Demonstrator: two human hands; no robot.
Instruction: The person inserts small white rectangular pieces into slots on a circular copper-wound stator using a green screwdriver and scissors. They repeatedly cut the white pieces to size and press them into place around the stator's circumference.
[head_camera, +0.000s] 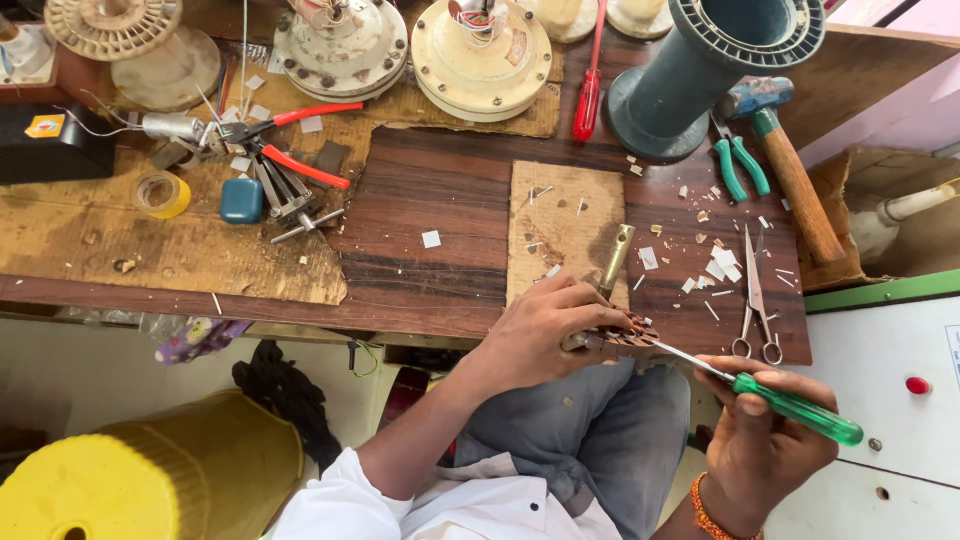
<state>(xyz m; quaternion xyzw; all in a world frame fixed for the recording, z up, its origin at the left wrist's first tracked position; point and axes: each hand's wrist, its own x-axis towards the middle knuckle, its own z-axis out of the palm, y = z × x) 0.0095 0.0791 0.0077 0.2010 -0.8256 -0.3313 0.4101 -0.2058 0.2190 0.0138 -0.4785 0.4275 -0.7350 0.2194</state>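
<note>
Head view: left hand (540, 335) clamps a small copper-wound motor part (615, 338) at the wooden bench (420, 210) edge, over the lap. Right hand (765, 440) grips a green translucent-handled screwdriver (790, 405), thin metal tip touching the part. A brass tube (616, 258) lies on cardboard (565, 225); steel scissors (755, 300) are nearby.

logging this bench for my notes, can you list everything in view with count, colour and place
motor housings: two, cream, back of bench
spool: one, grey-green, back right
hammer: one, blue head, wooden handle, right
pliers: one, red handles, left
scissors: one, steel, right front
tape roll: one, yellow, left
bucket: one, yellow, floor left
wound part: one, brownish, in left hand
screwdriver: one, green handle, in right hand
left hand: holds wound part
right hand: holds screwdriver
</note>
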